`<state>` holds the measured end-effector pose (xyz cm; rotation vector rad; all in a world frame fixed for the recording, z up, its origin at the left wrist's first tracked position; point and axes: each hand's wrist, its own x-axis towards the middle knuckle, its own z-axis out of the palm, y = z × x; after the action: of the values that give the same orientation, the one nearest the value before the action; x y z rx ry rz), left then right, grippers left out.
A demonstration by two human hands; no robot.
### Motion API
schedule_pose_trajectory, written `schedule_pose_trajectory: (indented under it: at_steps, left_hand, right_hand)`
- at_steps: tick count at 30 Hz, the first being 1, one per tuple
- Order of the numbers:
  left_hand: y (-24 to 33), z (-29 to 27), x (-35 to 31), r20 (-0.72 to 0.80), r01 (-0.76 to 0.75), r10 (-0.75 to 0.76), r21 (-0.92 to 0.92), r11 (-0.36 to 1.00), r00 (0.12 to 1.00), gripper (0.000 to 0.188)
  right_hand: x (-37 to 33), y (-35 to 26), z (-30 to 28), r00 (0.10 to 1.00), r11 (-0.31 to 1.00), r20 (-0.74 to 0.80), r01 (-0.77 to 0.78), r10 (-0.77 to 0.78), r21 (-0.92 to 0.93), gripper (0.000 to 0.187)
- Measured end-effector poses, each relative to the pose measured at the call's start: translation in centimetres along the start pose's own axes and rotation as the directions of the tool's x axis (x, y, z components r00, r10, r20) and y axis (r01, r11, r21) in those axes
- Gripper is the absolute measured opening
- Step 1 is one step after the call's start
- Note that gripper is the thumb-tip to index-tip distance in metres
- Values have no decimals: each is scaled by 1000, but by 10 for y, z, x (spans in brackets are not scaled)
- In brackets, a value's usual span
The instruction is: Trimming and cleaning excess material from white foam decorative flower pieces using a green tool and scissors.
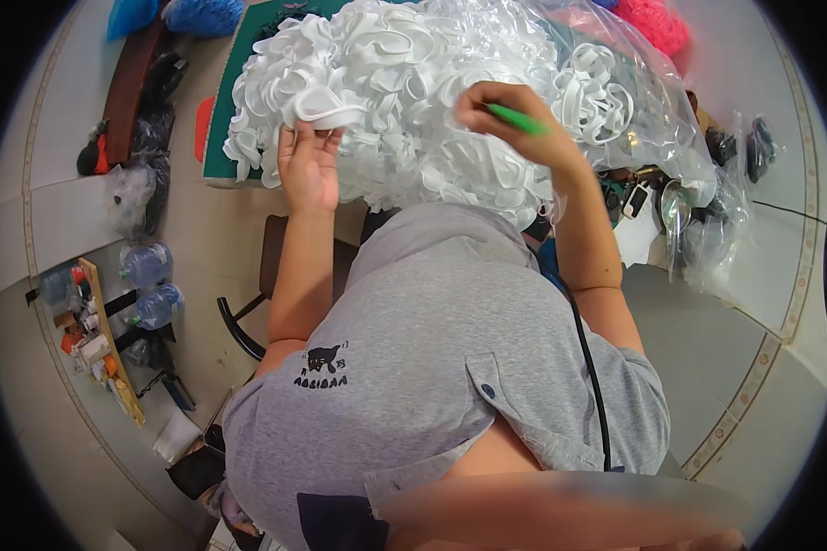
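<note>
A big heap of white looped fabric bands (pixel 404 92) covers most of the green-topped table (pixel 219 156) in front of me. My left hand (pixel 311 165), at the heap's near left, has its fingers closed on one white fabric band (pixel 326 110), which curls into a loop above the fingertips. Over the right part of the heap is my right hand (pixel 515 115), bent inward and somewhat blurred. A slim green tool (pixel 516 118) sticks out of its grip; its working end cannot be made out.
Clear plastic bags (pixel 652 101) holding more white bands lie at the table's right. Beyond them is a pink bundle (pixel 654 26). A dark chair (pixel 271 275) stands below the table's left side. Large water bottles (pixel 147 264) and a cluttered shelf (pixel 110 340) are farther left.
</note>
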<state>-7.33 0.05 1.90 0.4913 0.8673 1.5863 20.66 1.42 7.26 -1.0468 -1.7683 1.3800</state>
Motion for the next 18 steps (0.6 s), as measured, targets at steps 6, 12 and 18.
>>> schedule_pose_trajectory:
  at_steps: [6,12,18]
  left_hand:
    - [-8,41,-34,238,25,-31,28,999,971,22]
    - [-13,63,-51,310,68,-75,32,997,948,16]
    - [-15,63,-53,336,12,-37,76,997,941,16]
  right_hand:
    - [2,-7,46,880,927,-294,367,-372,-73,24]
    - [-9,-26,63,821,875,-316,479,-475,-71,6]
    - [-12,-29,58,782,835,-295,508,-550,-210,10]
